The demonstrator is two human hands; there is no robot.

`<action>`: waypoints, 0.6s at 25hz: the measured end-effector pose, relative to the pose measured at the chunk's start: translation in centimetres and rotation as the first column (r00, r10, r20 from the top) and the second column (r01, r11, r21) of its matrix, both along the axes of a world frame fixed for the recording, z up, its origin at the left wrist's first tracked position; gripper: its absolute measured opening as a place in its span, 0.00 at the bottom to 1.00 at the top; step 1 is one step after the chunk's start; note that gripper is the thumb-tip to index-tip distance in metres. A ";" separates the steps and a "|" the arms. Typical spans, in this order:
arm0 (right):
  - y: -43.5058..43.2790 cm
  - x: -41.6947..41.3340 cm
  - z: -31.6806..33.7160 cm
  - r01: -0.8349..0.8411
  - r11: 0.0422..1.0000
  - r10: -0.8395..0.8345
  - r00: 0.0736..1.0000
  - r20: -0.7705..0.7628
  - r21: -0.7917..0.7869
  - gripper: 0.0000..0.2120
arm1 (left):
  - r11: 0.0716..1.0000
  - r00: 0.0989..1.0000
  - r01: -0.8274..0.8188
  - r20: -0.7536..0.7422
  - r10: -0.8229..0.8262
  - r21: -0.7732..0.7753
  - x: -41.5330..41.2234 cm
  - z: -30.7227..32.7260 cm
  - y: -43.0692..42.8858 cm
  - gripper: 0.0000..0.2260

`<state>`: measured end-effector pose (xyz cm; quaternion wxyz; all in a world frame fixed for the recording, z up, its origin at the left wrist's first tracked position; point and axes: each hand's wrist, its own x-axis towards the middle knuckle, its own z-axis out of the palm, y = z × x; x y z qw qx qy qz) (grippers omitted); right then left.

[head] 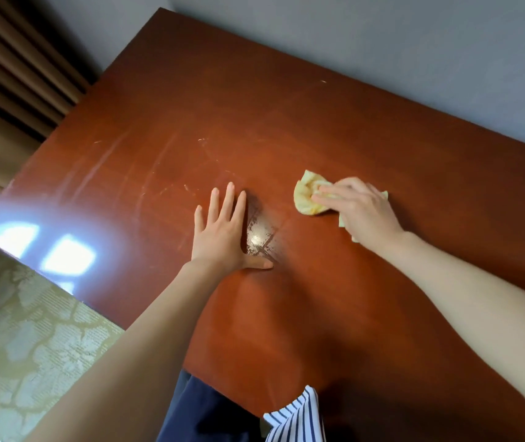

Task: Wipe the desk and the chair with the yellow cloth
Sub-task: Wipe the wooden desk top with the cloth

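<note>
Left hand [222, 231] and right hand [363, 208] left bare, white fabric garment with narrow navy stripes [296, 416] worn, dark navy fabric garment [203, 409] seen beside it

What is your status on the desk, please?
Left hand flat on desk. Right hand grips yellow cloth on desk. Worn patch between hands.

we see only part of the yellow cloth [307, 196]: the right hand [360, 208] lies over its middle, the thumb out of sight, and only bunched ends show on either side. the desk [254, 106] runs out past the right edge. its near edge is hidden behind our forearms and a striped garment [299, 416], itself cut off at the bottom. the left hand [222, 231] covers the wood under its palm. the curtain [5, 90] is cropped at the left.
</note>
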<state>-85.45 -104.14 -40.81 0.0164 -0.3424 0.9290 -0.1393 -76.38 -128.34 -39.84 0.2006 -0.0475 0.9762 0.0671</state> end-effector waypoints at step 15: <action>-10.4 -9.0 -1.5 0.491 0.865 -0.464 0.861 0.211 -0.102 0.19 | 0.997 0.992 0.066 0.111 -0.061 -0.046 -3.7 -1.2 0.0 0.64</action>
